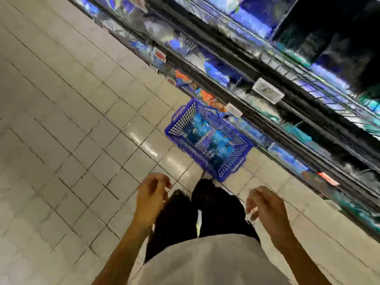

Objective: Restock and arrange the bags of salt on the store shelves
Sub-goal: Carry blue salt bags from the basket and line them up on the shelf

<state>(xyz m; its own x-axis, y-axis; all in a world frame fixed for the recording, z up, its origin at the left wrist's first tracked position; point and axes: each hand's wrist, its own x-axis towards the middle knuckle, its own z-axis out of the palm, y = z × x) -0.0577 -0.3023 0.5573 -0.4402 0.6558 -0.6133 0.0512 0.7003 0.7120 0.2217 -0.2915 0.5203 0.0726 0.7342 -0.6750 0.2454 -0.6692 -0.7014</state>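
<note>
Left hand and right hand, fingers loosely curled, holding nothing, hang near a blue basket of salt bags on the floor beside shelves at right.

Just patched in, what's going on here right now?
A person stands in a store aisle facing a blue basket on the tiled floor, beside the shelves. Blue bags lie in the basket. The left hand and right hand hang loosely curled and hold nothing. The shelf goods are too blurred to identify.
</note>
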